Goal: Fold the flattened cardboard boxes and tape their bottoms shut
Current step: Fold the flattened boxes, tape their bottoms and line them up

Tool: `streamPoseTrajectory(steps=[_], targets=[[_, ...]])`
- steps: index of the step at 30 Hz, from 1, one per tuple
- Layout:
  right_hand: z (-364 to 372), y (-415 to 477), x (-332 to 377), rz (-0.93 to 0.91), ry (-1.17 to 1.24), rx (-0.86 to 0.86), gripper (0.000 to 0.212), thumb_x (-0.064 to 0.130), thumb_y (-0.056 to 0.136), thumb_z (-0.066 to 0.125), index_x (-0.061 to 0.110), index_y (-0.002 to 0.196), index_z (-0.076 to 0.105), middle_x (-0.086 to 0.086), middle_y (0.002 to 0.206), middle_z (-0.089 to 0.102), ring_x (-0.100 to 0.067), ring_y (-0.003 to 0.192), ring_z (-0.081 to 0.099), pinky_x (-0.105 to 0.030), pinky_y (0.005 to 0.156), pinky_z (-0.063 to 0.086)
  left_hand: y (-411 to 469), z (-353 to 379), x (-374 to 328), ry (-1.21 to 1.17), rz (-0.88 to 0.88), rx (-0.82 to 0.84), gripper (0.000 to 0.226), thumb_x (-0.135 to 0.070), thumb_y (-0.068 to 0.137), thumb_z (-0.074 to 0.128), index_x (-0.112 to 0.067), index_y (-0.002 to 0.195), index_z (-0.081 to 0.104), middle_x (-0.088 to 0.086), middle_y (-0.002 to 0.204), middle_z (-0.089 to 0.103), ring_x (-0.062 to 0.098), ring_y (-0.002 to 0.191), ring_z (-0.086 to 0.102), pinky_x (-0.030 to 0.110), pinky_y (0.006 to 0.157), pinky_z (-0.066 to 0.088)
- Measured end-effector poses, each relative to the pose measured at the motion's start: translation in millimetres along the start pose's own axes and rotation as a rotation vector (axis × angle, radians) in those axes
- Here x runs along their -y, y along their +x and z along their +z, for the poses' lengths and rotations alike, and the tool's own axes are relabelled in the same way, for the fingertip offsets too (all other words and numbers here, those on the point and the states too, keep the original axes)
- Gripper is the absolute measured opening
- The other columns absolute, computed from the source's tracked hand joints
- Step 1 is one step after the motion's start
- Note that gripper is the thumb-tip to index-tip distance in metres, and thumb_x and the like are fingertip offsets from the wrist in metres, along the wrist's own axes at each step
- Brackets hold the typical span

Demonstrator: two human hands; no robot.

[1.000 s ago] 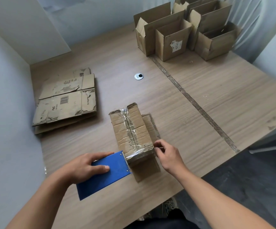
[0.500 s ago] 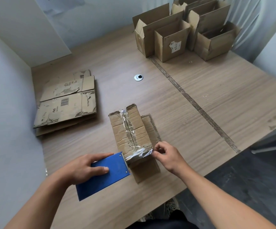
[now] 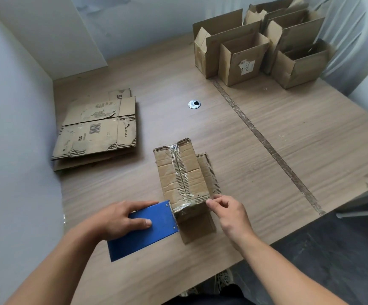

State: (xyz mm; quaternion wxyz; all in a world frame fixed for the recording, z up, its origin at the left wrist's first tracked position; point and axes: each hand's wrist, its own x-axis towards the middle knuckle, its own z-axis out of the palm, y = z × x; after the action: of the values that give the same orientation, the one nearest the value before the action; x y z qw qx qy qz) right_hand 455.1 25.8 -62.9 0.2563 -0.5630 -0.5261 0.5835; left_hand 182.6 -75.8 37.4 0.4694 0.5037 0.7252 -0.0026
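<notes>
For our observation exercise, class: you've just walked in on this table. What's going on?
A person is taping the bottom of an upturned cardboard box on the wooden table. The left hand holds a blue tape dispenser against the box's near end, while the right hand pinches the clear tape at that edge. A stack of flattened boxes lies to the left; finished open boxes stand at the far right.

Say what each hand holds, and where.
The left hand grips the blue tape dispenser across its flat side; the right hand pinches the tape at the near edge of the box.
</notes>
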Motion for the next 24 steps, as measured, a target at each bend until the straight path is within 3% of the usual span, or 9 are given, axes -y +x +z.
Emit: streamPoseTrajectory(steps=[2,5,8,10,13,15,18,24], targets=[[0,0,-10,-0.323,-0.378,-0.112,0.025,0.035,0.092,0.067,0.016,0.077,0.067,0.000,0.111,0.059,-0.022,0.106,0.059,-0.036,0.092,0.047,0,1,0,0.005,0.001,-0.004,0.045,-0.068,0.070,0.056,-0.073,0.113,0.047,-0.031,0.123,0.060,-0.004,0.108,0.058,0.025,0.095,0.043],[0,8,-9,-0.730,-0.748,-0.244,0.024,0.041,0.092,0.051,0.021,0.105,0.056,-0.008,0.125,0.053,-0.031,0.106,0.054,-0.045,0.080,0.050,0,1,-2,-0.006,0.006,-0.011,0.047,-0.065,0.071,0.056,-0.069,0.117,0.047,-0.028,0.122,0.060,-0.003,0.107,0.058,0.022,0.090,0.042],[-8,27,6,-1.034,-0.934,-0.068,0.053,0.025,0.084,0.051,0.029,0.137,0.045,-0.009,0.145,0.044,-0.033,0.131,0.046,-0.046,0.091,0.046,1,2,-4,-0.003,0.006,-0.021,0.052,-0.064,0.073,0.056,-0.066,0.123,0.047,-0.027,0.122,0.060,-0.004,0.106,0.057,0.020,0.084,0.040],[-8,39,20,-1.157,-1.057,0.134,0.063,0.026,0.080,0.050,0.029,0.142,0.044,-0.006,0.152,0.043,-0.032,0.142,0.038,-0.045,0.104,0.037,2,3,-4,-0.001,0.009,-0.025,0.056,-0.062,0.075,0.057,-0.062,0.130,0.047,-0.027,0.124,0.060,-0.003,0.107,0.057,0.019,0.084,0.039],[3,51,26,-1.252,-1.231,0.333,0.054,0.043,0.092,0.044,0.032,0.145,0.041,0.002,0.154,0.044,-0.027,0.144,0.037,-0.048,0.110,0.029,0,5,-2,-0.019,0.031,-0.042,0.055,-0.058,0.080,0.062,-0.057,0.133,0.048,-0.026,0.126,0.060,-0.003,0.108,0.057,0.018,0.086,0.039],[6,59,21,-1.267,-1.250,0.373,0.051,0.049,0.097,0.039,0.035,0.147,0.039,0.005,0.153,0.045,-0.023,0.142,0.040,-0.050,0.108,0.033,-2,9,1,-0.046,0.047,-0.053,0.050,-0.057,0.083,0.064,-0.059,0.131,0.048,-0.026,0.128,0.059,-0.005,0.108,0.056,0.017,0.087,0.040],[5,66,14,-1.252,-1.068,0.408,0.046,0.046,0.102,0.041,0.032,0.146,0.044,0.004,0.151,0.048,-0.026,0.142,0.041,-0.047,0.099,0.049,-9,16,11,-0.133,0.069,-0.080,0.048,-0.066,0.071,0.058,-0.071,0.118,0.049,-0.033,0.126,0.059,-0.010,0.109,0.056,0.023,0.097,0.043],[5,64,17,-1.176,-1.047,0.462,0.052,0.042,0.098,0.047,0.032,0.149,0.040,0.004,0.155,0.042,-0.028,0.146,0.034,-0.050,0.103,0.048,-40,8,47,-0.218,0.053,-0.047,0.054,-0.060,0.075,0.059,-0.062,0.128,0.052,-0.034,0.123,0.061,-0.007,0.112,0.058,0.032,0.103,0.042]])
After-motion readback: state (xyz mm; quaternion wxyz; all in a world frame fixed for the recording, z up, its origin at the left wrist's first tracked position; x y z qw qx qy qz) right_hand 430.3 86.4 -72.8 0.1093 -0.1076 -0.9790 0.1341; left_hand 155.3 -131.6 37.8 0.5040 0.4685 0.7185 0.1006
